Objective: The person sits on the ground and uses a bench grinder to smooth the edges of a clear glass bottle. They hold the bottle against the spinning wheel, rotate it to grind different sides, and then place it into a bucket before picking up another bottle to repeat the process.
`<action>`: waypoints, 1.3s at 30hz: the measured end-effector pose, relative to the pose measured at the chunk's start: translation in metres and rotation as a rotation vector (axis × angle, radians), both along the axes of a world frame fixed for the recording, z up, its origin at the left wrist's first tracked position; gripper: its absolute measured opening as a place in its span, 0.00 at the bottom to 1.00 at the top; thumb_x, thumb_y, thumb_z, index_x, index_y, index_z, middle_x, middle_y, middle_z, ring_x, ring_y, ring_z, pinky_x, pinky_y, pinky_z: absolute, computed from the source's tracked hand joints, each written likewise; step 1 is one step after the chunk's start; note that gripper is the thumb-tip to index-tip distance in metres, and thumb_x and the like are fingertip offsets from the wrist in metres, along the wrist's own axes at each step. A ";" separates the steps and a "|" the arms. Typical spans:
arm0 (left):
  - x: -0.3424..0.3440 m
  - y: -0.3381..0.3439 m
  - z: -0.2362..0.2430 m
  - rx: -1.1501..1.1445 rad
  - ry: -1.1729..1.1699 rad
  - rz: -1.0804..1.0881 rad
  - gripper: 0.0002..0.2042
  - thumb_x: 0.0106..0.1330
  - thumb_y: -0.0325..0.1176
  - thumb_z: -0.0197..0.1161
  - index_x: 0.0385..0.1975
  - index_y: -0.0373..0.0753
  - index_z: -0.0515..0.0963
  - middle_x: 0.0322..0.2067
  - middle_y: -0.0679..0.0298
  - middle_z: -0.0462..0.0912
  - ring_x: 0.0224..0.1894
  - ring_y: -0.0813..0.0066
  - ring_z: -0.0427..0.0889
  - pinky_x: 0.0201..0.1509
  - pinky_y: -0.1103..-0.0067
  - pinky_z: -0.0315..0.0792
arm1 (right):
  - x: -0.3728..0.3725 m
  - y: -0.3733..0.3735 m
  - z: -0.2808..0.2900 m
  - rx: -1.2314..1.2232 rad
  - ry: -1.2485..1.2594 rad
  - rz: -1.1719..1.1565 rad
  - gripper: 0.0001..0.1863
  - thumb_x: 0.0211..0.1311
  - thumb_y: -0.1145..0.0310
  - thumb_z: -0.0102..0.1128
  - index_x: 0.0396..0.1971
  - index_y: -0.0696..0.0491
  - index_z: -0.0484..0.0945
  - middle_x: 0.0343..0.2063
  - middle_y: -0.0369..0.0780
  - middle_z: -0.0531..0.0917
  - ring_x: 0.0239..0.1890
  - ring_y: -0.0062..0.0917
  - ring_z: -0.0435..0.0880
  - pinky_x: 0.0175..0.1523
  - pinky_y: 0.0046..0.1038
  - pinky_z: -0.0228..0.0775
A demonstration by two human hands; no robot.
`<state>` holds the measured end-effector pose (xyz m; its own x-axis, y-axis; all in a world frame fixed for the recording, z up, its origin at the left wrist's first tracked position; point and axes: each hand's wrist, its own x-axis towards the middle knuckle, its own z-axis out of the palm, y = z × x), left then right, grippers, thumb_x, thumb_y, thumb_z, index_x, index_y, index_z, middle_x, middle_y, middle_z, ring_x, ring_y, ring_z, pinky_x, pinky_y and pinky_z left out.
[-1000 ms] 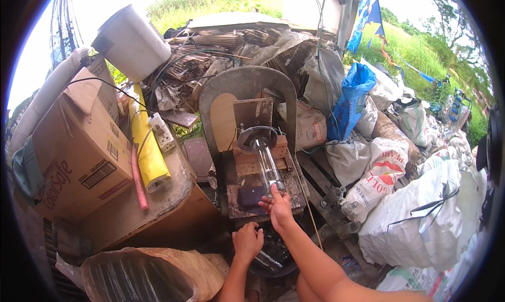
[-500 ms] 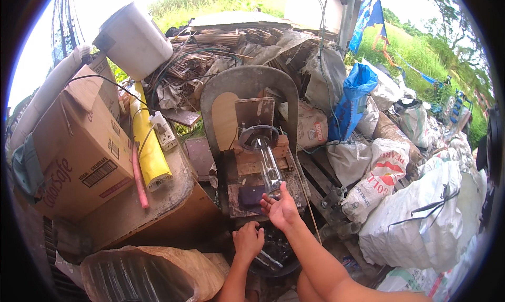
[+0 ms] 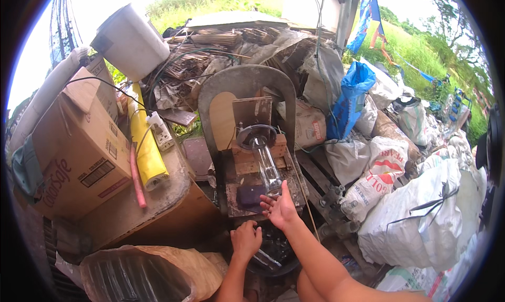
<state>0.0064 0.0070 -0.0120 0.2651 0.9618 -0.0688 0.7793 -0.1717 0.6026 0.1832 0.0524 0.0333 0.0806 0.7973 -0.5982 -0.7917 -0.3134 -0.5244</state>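
A clear glass bottle (image 3: 269,168) slants toward me, its far end inside a dark ring (image 3: 256,137) on a wooden block stand (image 3: 259,161). At its near end is my right hand (image 3: 282,210), open, palm turned up, thumb on the right and fingers spread to the left. Whether the hand touches the glass I cannot tell. My left hand (image 3: 246,240) is curled by the front edge of the stand's board; its fingertips are partly hidden. Between the left hand and the stand lies a dark purple pad (image 3: 251,198). Glass pieces (image 3: 267,260) lie in a dark basin below.
The stand sits on an old chair (image 3: 247,75). At left, a table (image 3: 176,189) bears a cardboard box (image 3: 84,149), yellow roll (image 3: 147,149) and power strip (image 3: 160,131). A brown sack of glass (image 3: 142,275) stands near left. White sacks (image 3: 415,223) and a blue bag (image 3: 353,102) fill the right.
Both hands keep nearly the same pose by the bottle and the board. The whole view has shifted very slightly.
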 end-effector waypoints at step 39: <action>-0.001 0.003 0.002 -0.047 0.024 0.009 0.14 0.74 0.42 0.66 0.50 0.40 0.85 0.45 0.56 0.91 0.50 0.53 0.90 0.59 0.53 0.72 | -0.001 0.000 0.004 -0.022 -0.273 0.017 0.50 0.71 0.30 0.65 0.74 0.49 0.51 0.51 0.42 0.80 0.46 0.30 0.86 0.45 0.39 0.79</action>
